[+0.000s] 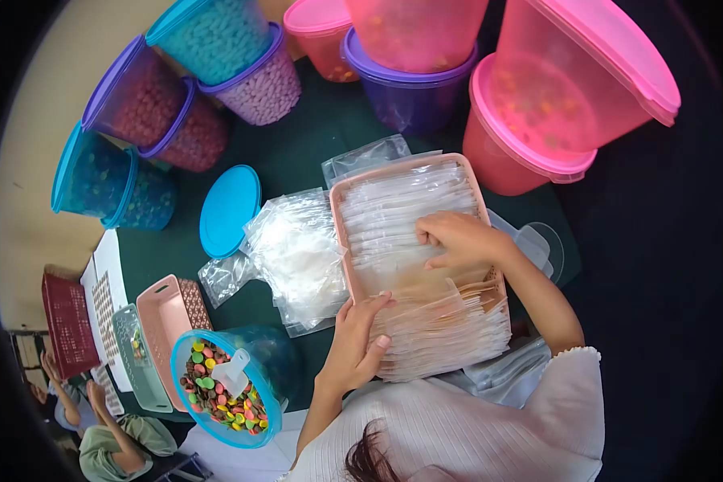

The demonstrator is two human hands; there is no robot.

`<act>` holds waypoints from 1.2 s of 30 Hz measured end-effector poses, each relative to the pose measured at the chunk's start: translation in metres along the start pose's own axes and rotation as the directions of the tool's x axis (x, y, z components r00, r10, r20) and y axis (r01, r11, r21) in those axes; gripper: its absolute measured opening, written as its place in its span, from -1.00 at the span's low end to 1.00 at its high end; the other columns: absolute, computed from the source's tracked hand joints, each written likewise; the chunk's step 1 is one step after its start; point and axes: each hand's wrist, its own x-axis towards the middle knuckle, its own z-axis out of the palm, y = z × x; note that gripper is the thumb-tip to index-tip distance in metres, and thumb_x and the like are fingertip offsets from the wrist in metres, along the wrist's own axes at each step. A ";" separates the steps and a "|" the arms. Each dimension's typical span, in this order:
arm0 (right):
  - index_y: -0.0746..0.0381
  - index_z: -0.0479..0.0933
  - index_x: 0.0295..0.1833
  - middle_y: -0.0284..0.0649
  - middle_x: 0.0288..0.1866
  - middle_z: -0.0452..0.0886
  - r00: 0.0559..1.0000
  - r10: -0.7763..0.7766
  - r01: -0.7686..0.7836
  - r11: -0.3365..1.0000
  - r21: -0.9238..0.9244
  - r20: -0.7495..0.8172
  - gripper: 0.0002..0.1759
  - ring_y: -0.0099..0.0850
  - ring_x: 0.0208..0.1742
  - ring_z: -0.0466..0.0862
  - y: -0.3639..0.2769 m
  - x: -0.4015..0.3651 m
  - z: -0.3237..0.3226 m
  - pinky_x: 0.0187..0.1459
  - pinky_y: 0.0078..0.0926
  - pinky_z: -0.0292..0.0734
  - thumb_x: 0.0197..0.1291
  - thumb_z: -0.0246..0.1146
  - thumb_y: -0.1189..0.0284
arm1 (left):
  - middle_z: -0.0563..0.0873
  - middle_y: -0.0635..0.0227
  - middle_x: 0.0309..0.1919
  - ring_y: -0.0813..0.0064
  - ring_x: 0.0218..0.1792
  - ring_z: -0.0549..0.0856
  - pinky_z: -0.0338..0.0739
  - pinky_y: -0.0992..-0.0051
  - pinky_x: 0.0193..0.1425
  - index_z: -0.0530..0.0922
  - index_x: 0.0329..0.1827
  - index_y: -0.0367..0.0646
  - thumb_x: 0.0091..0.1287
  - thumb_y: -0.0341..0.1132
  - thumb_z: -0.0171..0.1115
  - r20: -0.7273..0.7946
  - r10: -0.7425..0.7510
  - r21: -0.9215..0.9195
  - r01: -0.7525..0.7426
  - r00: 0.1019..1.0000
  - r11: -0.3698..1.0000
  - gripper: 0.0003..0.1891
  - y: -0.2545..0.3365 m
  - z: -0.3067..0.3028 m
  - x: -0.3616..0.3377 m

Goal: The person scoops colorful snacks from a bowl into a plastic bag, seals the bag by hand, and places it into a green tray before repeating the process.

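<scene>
A pink basket [339, 210] in front of me holds rows of clear plastic bags [402, 189], packed upright at its far end and leaning at the near end. My left hand [357, 341] rests at the basket's left side, thumb and fingers apart, fingertips touching the near bags. Over the middle of the basket, my right hand [462, 241] has its fingers curled down among the bags; whatever they pinch is too small to make out. Left of the basket lies a pile of loose clear bags [297, 249].
A blue tub [277, 361] of colourful candies with a scoop [231, 373] stands at the near left. Stacked tubs [530, 88] line the back. A blue lid [230, 210], a pink tray [159, 317] and a green tray [128, 353] lie left. Another person [124, 438] sits far left.
</scene>
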 end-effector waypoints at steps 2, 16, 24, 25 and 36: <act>0.32 0.41 -0.35 -0.08 -0.48 0.53 0.996 -0.068 0.055 0.977 0.206 0.055 -0.71 -0.23 -0.40 0.56 0.010 0.003 -0.008 -0.34 -0.36 0.40 -0.13 0.34 0.41 | 0.47 0.14 0.06 0.16 0.15 0.37 -0.09 0.20 0.33 0.24 0.22 -0.28 0.31 0.08 -0.29 -0.018 -0.041 0.000 0.041 0.999 0.999 -0.38 0.000 -0.001 -0.002; 0.29 0.43 -0.26 -0.19 -0.54 0.50 0.941 -0.253 0.320 0.882 0.345 -0.226 -0.87 -0.41 -0.53 0.52 -0.116 -0.035 -0.046 -0.47 -0.47 0.34 0.13 0.13 0.45 | 0.43 0.01 0.07 0.24 -0.01 0.51 0.28 0.33 0.15 0.21 0.25 -0.37 0.32 0.10 -0.29 -0.482 -0.043 -0.243 -0.087 0.875 0.966 -0.32 0.053 -0.040 -0.066; 0.25 0.38 -0.31 -0.13 -0.60 0.51 0.777 -0.539 0.490 0.842 0.224 0.325 -0.88 -0.17 -0.52 0.54 -0.227 -0.036 0.036 -0.51 -0.28 0.35 0.13 0.10 0.41 | 0.64 0.10 -0.29 0.36 -0.29 0.63 0.48 0.50 -0.18 0.55 -0.11 -0.38 0.24 -0.35 0.10 -0.541 -0.089 -0.171 -0.006 0.836 0.985 -0.73 0.072 -0.057 -0.196; 0.25 0.38 -0.31 -0.13 -0.60 0.51 0.758 -0.556 0.511 0.831 0.217 0.341 -0.88 -0.17 -0.52 0.54 -0.238 -0.035 0.046 -0.51 -0.28 0.35 0.13 0.10 0.41 | 0.65 0.13 -0.37 0.40 -0.35 0.63 0.49 0.54 -0.24 0.57 -0.19 -0.38 0.16 -0.48 0.14 -0.555 -0.144 -0.207 0.032 0.819 0.978 -0.81 0.075 -0.056 -0.212; 0.24 0.41 -0.18 -0.13 -0.28 0.46 0.599 -0.784 0.776 0.618 -0.127 -0.163 -0.62 -0.17 -0.17 0.49 -0.381 -0.024 0.132 -0.19 -0.33 0.40 -0.07 0.35 0.30 | 0.63 0.25 -0.53 0.56 -0.54 0.54 0.41 0.60 -0.48 0.59 -0.48 -0.31 -0.06 -0.66 0.27 -0.946 -0.288 -0.315 -0.212 0.148 0.925 -0.90 0.045 -0.023 -0.429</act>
